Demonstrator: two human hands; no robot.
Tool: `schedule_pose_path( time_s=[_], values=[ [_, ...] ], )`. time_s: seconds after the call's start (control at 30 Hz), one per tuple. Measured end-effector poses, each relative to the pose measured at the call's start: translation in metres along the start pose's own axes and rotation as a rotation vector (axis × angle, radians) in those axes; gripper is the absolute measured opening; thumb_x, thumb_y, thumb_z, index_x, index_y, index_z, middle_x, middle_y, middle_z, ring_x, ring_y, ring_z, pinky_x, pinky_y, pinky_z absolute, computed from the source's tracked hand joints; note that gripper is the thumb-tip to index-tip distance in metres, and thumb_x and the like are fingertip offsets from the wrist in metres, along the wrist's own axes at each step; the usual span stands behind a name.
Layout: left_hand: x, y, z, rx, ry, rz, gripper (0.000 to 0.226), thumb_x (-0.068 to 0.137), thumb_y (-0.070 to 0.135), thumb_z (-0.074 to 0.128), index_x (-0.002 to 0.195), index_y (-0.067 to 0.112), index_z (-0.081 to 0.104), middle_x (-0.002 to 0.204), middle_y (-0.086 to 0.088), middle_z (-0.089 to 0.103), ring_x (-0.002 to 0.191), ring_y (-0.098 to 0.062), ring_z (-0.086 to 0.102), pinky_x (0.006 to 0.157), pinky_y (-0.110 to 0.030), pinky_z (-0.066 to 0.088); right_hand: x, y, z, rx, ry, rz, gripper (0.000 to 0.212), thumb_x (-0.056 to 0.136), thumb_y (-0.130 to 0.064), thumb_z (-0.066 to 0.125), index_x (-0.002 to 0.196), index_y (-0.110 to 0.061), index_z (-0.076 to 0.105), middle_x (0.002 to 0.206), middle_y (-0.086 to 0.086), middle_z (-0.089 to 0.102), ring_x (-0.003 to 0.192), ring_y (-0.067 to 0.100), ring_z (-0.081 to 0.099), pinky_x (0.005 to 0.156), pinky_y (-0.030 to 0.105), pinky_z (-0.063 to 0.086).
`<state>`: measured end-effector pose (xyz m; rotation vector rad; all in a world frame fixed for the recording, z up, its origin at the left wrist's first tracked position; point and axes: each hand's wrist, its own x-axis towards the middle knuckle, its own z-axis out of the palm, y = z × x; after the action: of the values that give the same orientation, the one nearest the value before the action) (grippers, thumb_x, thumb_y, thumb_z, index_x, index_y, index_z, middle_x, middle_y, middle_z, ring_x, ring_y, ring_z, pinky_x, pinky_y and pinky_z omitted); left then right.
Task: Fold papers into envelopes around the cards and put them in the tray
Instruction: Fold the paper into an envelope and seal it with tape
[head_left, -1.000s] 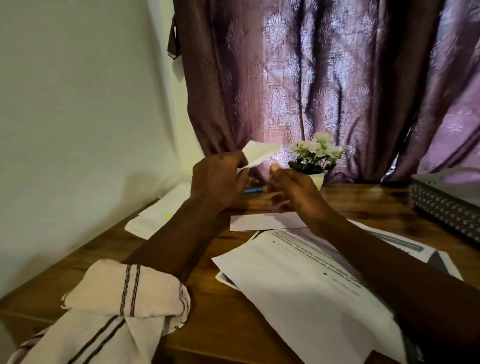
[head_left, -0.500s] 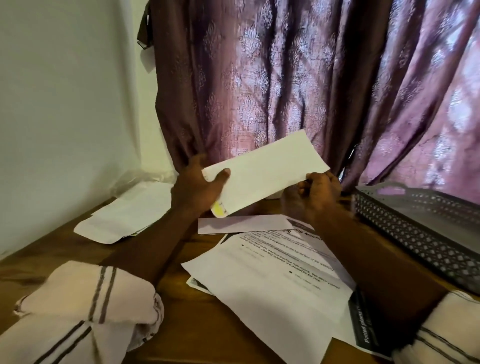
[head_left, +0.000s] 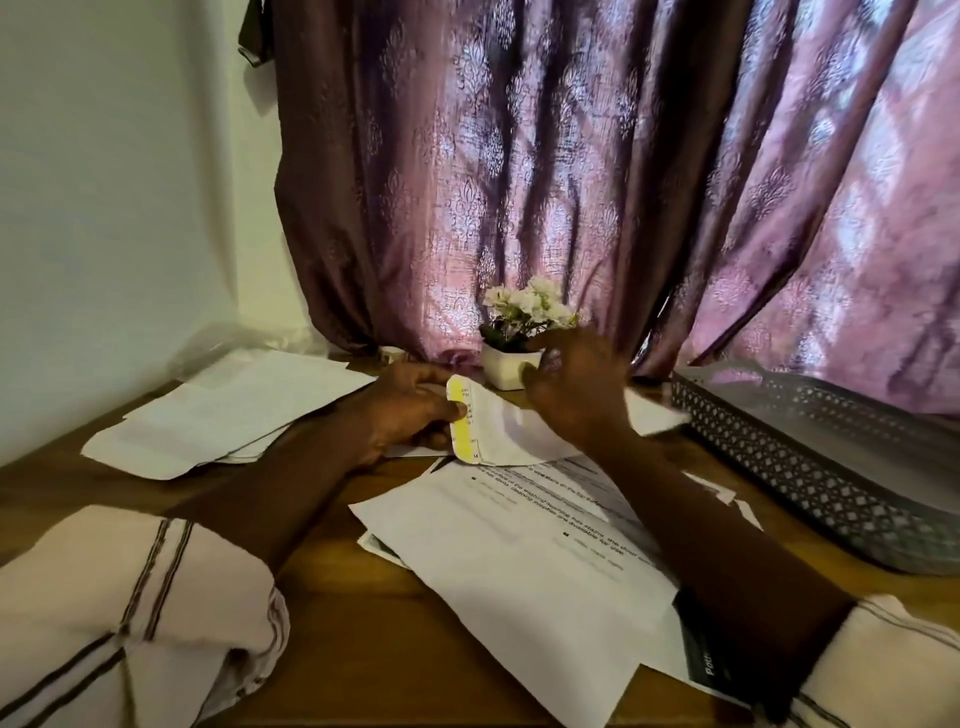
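My left hand (head_left: 402, 410) grips the left end of a white envelope (head_left: 506, 431) with a yellow adhesive strip (head_left: 461, 426) along its flap. The envelope is held low over the wooden table (head_left: 322, 629). My right hand (head_left: 574, 387) is blurred, just above the envelope's right part, fingers loosely curled; whether it touches the paper is unclear. A grey perforated tray (head_left: 810, 478) stands at the right. No card is visible.
Printed sheets (head_left: 524, 561) lie in front of me and a pile of white papers (head_left: 223, 410) lies at the left. A small white pot of flowers (head_left: 511, 338) stands behind my hands against a purple curtain (head_left: 571, 182). A wall is on the left.
The envelope has come down from in front of the curtain to just over the table. My right hand let go of its right end and moved over its middle. The flap side now faces up.
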<state>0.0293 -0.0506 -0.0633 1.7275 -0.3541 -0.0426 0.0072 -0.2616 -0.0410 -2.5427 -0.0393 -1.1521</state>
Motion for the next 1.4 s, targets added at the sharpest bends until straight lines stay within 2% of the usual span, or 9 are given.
schedule_pose_path(
  time_s=[0.1, 0.2, 0.37, 0.47, 0.63, 0.83, 1.03, 1.27, 1.4],
  values=[
    [-0.001, 0.0, -0.005, 0.016, 0.03, -0.009, 0.029, 0.09, 0.002, 0.073, 0.117, 0.012, 0.071, 0.103, -0.017, 0.078, 0.092, -0.036, 0.077, 0.082, -0.052, 0.063, -0.016, -0.02, 0.021, 0.283, -0.468, -0.129, 0.062, 0.087, -0.075, 0.055, 0.132, -0.035, 0.063, 0.139, -0.005, 0.063, 0.121, 0.013, 0.059, 0.107, 0.043, 0.046],
    [-0.001, -0.001, -0.008, -0.053, 0.032, -0.047, 0.028, 0.091, -0.003, 0.069, 0.116, 0.009, 0.072, 0.105, -0.021, 0.076, 0.087, -0.034, 0.076, 0.071, -0.046, 0.064, -0.033, -0.03, 0.048, 0.411, -0.64, -0.104, 0.089, 0.074, -0.091, 0.054, 0.149, -0.046, 0.037, 0.15, -0.013, 0.052, 0.136, 0.014, 0.051, 0.112, 0.048, 0.043],
    [-0.001, 0.003, -0.009, -0.186, 0.044, -0.085, 0.033, 0.093, -0.004, 0.063, 0.12, 0.013, 0.07, 0.111, -0.019, 0.074, 0.093, -0.032, 0.074, 0.066, -0.04, 0.065, -0.033, -0.029, 0.043, 0.677, -0.616, -0.018, 0.067, 0.084, -0.039, 0.079, 0.142, -0.034, 0.046, 0.129, -0.013, 0.063, 0.118, 0.004, 0.06, 0.1, 0.027, 0.051],
    [0.0, 0.004, -0.01, -0.173, 0.073, -0.092, 0.035, 0.092, -0.004, 0.062, 0.119, 0.019, 0.069, 0.101, -0.018, 0.074, 0.08, -0.03, 0.07, 0.066, -0.04, 0.062, -0.031, -0.031, 0.041, 0.792, -0.57, 0.092, 0.08, 0.067, -0.042, 0.077, 0.142, -0.031, 0.051, 0.128, 0.002, 0.064, 0.119, 0.018, 0.063, 0.1, 0.041, 0.056],
    [-0.004, 0.004, -0.01, -0.102, 0.066, -0.114, 0.031, 0.091, -0.002, 0.058, 0.112, 0.017, 0.07, 0.099, -0.018, 0.075, 0.09, -0.038, 0.068, 0.086, -0.06, 0.057, -0.029, -0.034, 0.039, 0.715, -0.453, 0.136, 0.057, 0.072, -0.032, 0.07, 0.128, -0.028, 0.064, 0.108, -0.001, 0.072, 0.099, 0.014, 0.069, 0.088, 0.035, 0.057],
    [-0.007, 0.006, -0.009, 0.094, 0.092, -0.138, 0.037, 0.089, 0.014, 0.079, 0.122, 0.014, 0.062, 0.074, -0.014, 0.067, 0.051, -0.017, 0.059, 0.046, -0.027, 0.051, -0.03, -0.034, 0.033, 0.39, -0.347, -0.001, 0.045, 0.079, -0.018, 0.07, 0.124, -0.025, 0.068, 0.075, -0.005, 0.071, 0.075, 0.01, 0.067, 0.071, 0.032, 0.057],
    [-0.007, 0.004, -0.004, 0.863, 0.213, -0.038, 0.074, 0.072, 0.06, 0.083, 0.132, 0.031, 0.051, 0.136, -0.001, 0.062, 0.118, -0.026, 0.061, 0.101, -0.041, 0.051, -0.035, -0.043, 0.026, 0.228, -0.119, -0.19, 0.042, 0.085, -0.019, 0.071, 0.125, -0.026, 0.063, 0.095, -0.003, 0.072, 0.086, 0.02, 0.065, 0.069, 0.033, 0.05],
    [-0.005, 0.003, -0.005, 0.922, 0.318, -0.072, 0.087, 0.075, 0.077, 0.069, 0.143, 0.027, 0.045, 0.143, -0.004, 0.059, 0.131, -0.031, 0.056, 0.106, -0.048, 0.045, -0.041, -0.049, 0.028, 0.18, -0.006, -0.319, 0.043, 0.087, -0.024, 0.066, 0.128, -0.032, 0.06, 0.097, -0.007, 0.07, 0.085, 0.018, 0.065, 0.067, 0.029, 0.044],
    [-0.002, -0.003, -0.008, 0.863, 0.27, -0.004, 0.053, 0.086, 0.053, 0.069, 0.131, 0.025, 0.063, 0.128, -0.005, 0.068, 0.119, -0.027, 0.064, 0.099, -0.041, 0.049, -0.048, -0.056, 0.028, 0.149, 0.093, -0.473, 0.038, 0.085, -0.02, 0.072, 0.123, -0.024, 0.065, 0.101, 0.0, 0.073, 0.087, 0.022, 0.066, 0.068, 0.033, 0.051]
  ],
)
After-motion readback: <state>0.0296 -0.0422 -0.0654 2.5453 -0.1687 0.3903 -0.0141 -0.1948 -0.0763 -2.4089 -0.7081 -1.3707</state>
